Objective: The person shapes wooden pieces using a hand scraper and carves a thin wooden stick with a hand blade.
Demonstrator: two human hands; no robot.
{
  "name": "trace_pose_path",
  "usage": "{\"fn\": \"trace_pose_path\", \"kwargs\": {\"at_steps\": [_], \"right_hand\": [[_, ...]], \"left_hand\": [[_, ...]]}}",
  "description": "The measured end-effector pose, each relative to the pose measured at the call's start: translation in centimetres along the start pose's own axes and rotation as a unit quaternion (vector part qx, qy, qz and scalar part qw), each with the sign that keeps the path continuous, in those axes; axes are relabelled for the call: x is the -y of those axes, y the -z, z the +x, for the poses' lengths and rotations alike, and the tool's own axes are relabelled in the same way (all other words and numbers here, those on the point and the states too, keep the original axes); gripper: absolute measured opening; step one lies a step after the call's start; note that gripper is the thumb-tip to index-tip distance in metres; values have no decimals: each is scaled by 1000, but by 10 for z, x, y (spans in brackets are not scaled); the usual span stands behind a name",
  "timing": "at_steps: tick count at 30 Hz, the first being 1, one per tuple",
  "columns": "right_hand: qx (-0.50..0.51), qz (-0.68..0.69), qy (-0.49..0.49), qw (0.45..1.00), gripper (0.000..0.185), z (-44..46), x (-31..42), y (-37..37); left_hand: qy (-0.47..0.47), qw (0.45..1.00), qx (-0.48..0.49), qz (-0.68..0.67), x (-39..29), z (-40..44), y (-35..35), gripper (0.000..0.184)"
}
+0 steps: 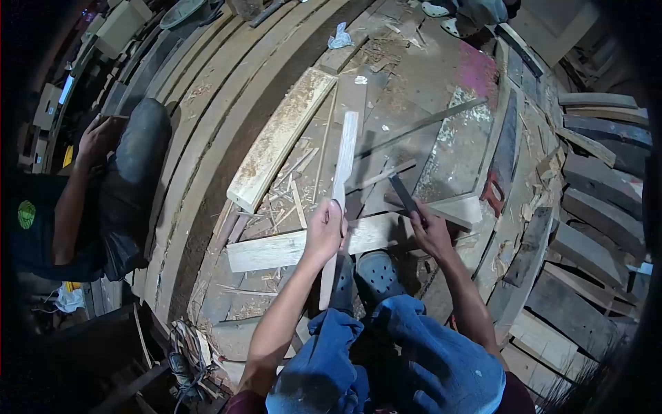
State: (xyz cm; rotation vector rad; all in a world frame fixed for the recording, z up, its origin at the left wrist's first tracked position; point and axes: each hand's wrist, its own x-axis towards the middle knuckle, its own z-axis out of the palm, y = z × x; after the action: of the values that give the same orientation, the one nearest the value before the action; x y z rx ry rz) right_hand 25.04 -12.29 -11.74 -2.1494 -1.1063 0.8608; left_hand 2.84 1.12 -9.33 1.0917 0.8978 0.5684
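My left hand [327, 226] is closed around a long pale wooden strip [347, 145], which has a notch or step just above my fingers. The strip points up and away, with its lower end near my shoe. To the right, my right hand [431, 229] grips a dark, flat, narrow tool [403, 193]; I cannot tell whether it is a file or a chisel. Below the strip a pale board [269, 252] lies crosswise in front of my shoes [376, 276]. Just beyond the tool is a thin wooden stick [389, 172].
A thick plank covered in sawdust [286, 138] lies at left. A handsaw with a red handle [493, 193] rests at right. Curved timbers [593, 186] are stacked farther right. Another person's hand [100, 141] shows at far left; another person's shoes [448, 26] are at the top.
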Motion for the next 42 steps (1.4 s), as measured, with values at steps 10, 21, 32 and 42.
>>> {"fn": "trace_pose_path", "kwargs": {"at_steps": [10, 21, 32, 42], "right_hand": [[133, 108, 54, 984, 41, -53, 104, 12], [164, -97, 34, 981, 47, -65, 62, -15], [192, -145, 20, 970, 47, -74, 52, -32], [185, -160, 10, 970, 47, -74, 62, -35]], "left_hand": [[-54, 993, -80, -66, -21, -4, -21, 32], [80, 984, -110, -116, 83, -15, -42, 46], [58, 985, -148, 64, 144, -14, -38, 49], [125, 977, -149, 89, 140, -9, -35, 55]]}}
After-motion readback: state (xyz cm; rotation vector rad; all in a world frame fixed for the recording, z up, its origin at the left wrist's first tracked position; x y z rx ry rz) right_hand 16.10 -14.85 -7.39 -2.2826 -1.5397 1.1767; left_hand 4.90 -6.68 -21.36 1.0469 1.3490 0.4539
